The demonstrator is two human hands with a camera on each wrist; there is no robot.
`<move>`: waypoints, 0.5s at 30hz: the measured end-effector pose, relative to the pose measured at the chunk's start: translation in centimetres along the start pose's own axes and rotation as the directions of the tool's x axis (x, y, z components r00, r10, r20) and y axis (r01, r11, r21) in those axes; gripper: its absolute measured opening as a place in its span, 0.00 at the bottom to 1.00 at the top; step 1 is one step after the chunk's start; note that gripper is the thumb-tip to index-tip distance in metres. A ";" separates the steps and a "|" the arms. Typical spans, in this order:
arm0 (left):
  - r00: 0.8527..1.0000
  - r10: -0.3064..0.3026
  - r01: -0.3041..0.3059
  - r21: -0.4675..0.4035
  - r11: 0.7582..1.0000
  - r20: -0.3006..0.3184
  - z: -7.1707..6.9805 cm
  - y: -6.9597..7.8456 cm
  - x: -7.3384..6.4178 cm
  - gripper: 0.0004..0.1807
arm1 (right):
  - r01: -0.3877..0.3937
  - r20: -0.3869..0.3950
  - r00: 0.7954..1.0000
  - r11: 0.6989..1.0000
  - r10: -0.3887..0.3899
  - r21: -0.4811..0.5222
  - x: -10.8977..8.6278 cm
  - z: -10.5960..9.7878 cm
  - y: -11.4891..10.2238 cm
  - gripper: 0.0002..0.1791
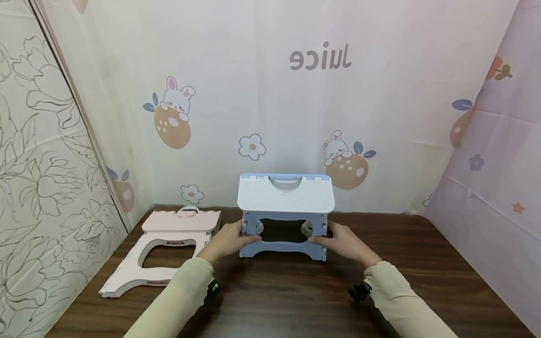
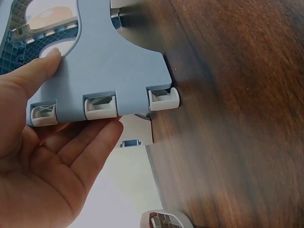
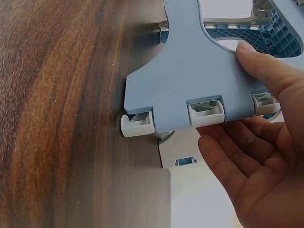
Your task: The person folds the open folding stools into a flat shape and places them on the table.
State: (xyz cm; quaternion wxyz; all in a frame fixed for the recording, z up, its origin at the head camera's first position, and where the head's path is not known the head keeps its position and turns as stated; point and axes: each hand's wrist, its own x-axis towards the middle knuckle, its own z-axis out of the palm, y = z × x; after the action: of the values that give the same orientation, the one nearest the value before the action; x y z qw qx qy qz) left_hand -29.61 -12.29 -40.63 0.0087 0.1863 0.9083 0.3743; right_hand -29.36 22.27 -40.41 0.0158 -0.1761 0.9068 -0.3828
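Observation:
A blue and white plastic folding step stool (image 1: 286,193) stands unfolded on the table, its white ribbed top facing up and toward me. At its left side my left hand (image 1: 230,240) holds the blue leg panel (image 2: 104,61), thumb across the front face and fingers around the hinged edge. My right hand (image 1: 344,241) grips the opposite side likewise, its thumb (image 3: 259,61) lying on the front of the panel by the cut-out. Through that cut-out, inner ribbing shows in both wrist views.
On the dark wooden table (image 1: 279,300), a pink folding stool (image 1: 131,263) lies folded flat at the left, close to my left forearm. Behind the table hangs a printed curtain (image 1: 253,94). A floral panel (image 1: 46,164) borders the left.

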 end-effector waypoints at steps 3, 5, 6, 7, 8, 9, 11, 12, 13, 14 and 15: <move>1.000 0.003 -0.003 0.004 1.000 0.000 0.0 0.0 0.0 0.29 | 0.000 0.000 1.000 1.000 0.000 0.000 0.0 0.0 0.1 0.44; 1.000 0.003 -0.003 0.004 1.000 0.001 0.0 0.1 0.0 0.29 | 0.000 0.000 1.000 1.000 0.000 0.003 0.0 0.0 0.0 0.43; 1.000 0.002 -0.002 0.005 1.000 0.002 -0.1 0.1 0.0 0.30 | -0.001 0.001 1.000 1.000 0.001 0.004 0.0 0.0 0.0 0.43; 1.000 0.000 0.000 0.005 1.000 0.002 -0.1 0.1 0.0 0.30 | -0.002 0.001 1.000 1.000 0.002 0.005 0.0 0.0 0.0 0.43; 1.000 -0.001 0.001 0.003 1.000 0.003 -0.1 0.1 0.0 0.30 | -0.002 0.001 1.000 1.000 0.002 0.006 0.0 0.0 0.0 0.43; 1.000 -0.001 0.001 0.003 1.000 0.003 -0.1 0.1 -0.1 0.30 | -0.003 0.001 1.000 1.000 0.003 0.006 0.0 0.0 0.0 0.43; 1.000 0.002 -0.002 0.000 1.000 0.002 0.0 0.1 0.0 0.31 | -0.006 0.001 1.000 1.000 0.006 0.004 0.0 0.0 0.0 0.43; 1.000 0.003 -0.003 -0.001 1.000 0.001 0.0 0.1 0.0 0.31 | -0.008 0.001 1.000 1.000 0.008 0.003 0.0 0.0 0.0 0.43; 1.000 0.004 -0.004 -0.003 1.000 0.001 0.0 0.1 0.0 0.31 | -0.008 0.002 1.000 1.000 0.008 0.002 0.0 0.0 0.0 0.43; 1.000 0.005 -0.005 -0.005 1.000 0.001 0.0 0.1 0.0 0.31 | -0.007 0.003 1.000 1.000 0.007 0.002 0.0 0.0 0.0 0.43; 1.000 0.005 -0.005 -0.007 1.000 0.001 0.0 0.0 0.0 0.31 | -0.007 0.003 1.000 1.000 0.007 0.002 0.0 0.0 -0.1 0.43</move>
State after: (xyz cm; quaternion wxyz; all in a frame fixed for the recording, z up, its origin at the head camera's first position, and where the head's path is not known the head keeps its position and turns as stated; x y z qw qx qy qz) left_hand -29.60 -12.27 -40.61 0.0087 0.1888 0.9066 0.3774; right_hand -29.36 22.23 -40.37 0.0188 -0.1736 0.9069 -0.3833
